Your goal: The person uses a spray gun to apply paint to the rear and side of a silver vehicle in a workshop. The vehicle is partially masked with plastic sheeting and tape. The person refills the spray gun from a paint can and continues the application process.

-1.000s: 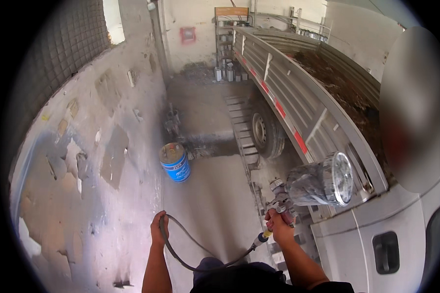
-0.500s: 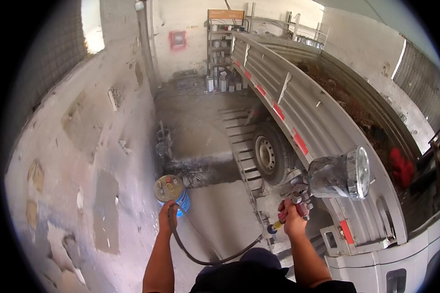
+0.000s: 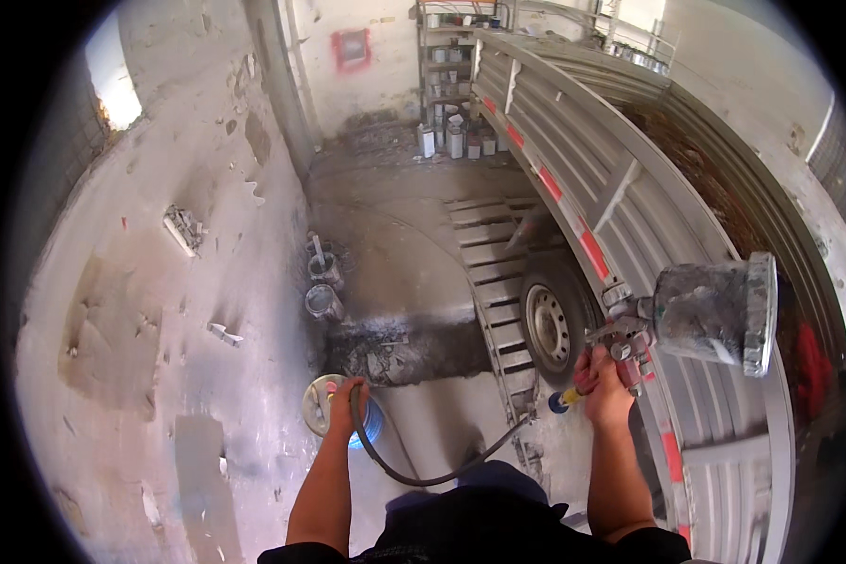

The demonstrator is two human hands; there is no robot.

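Observation:
My right hand (image 3: 608, 387) is closed round the handle of a spray gun (image 3: 627, 350), raised in front of the truck's side. A large, paint-smeared cup (image 3: 710, 310) sits on the gun, tilted over to the right. From the gun's lower end a dark air hose (image 3: 442, 477) sags in a loop across my front to my left hand (image 3: 346, 402), whose fingers are wrapped round it. That hand hangs in view over a blue bucket (image 3: 321, 404) with a dirty lid. Beyond the gun runs the grey corrugated side panel (image 3: 672, 226) of the truck bed, with red and white reflective strips.
A truck wheel (image 3: 549, 321) stands beside slatted metal (image 3: 493, 273) on the floor. Against the patchy left wall (image 3: 132, 320) are stained open cans (image 3: 323, 303). A dark, rubble-strewn strip (image 3: 404, 352) crosses the floor ahead. Shelves (image 3: 446, 66) with tins stand at the back.
The view has shifted, and the scene sits differently in it. My right hand has carried the spray gun forward along the truck's side, nearer the wheel. My left hand has moved forward with the hose.

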